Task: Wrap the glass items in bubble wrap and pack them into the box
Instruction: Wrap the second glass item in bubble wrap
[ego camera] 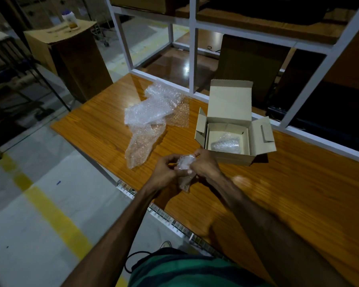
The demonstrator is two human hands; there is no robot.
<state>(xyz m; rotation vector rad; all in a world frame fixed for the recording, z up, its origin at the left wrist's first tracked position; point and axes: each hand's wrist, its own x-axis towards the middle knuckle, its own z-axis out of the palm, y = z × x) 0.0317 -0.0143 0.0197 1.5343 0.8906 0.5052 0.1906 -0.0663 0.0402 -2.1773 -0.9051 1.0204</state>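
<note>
Both my left hand and right hand pinch the wrapped glass; tuck ends tight, then box at 1 o'clock

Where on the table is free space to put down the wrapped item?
Bare wood lies right of the open box and near the table edge. Crowded: loose bubble wrap left of the box. Inside, beside the wrapped piece, some room remains.

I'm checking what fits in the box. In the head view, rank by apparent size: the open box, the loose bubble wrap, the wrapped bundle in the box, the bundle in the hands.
1. Box
2. Loose bubble wrap, nearly as large
3/4. Bundle in the box and bundle in the hands: look alike; hands hide part, so unranked.
</note>
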